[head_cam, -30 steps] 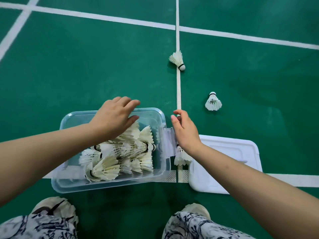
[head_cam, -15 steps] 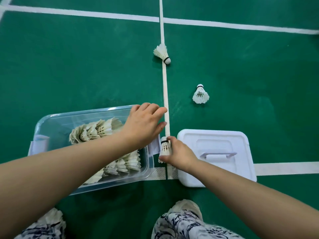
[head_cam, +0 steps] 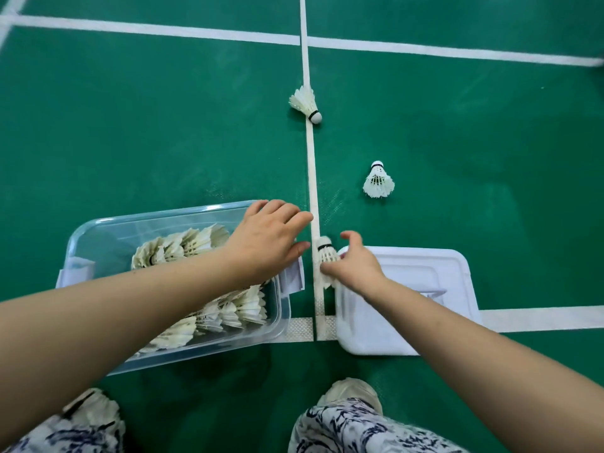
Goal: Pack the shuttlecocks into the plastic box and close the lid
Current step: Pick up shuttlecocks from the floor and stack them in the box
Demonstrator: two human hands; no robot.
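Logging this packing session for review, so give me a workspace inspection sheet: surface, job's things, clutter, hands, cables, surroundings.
Surface: green court floor with white lines.
Job's things: clear plastic box, open, holding rows of white feather shuttlecocks; white plastic lid on the floor beside it; a lying shuttlecock on a line; a standing shuttlecock, cork up.
Clutter: nothing seen.
Hands: left hand lies straight-fingered on the box's corner; right hand pinches a third shuttlecock.
Cables: nothing seen.
Surroundings: patterned trousers and pale shoes.

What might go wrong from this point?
The right hand grips the held shuttlecock by its feathers, which may crush. The left hand covers the box corner nearest it, possibly blocking the drop. The far shuttlecock and the upright shuttlecock might be missed before the lid goes on.
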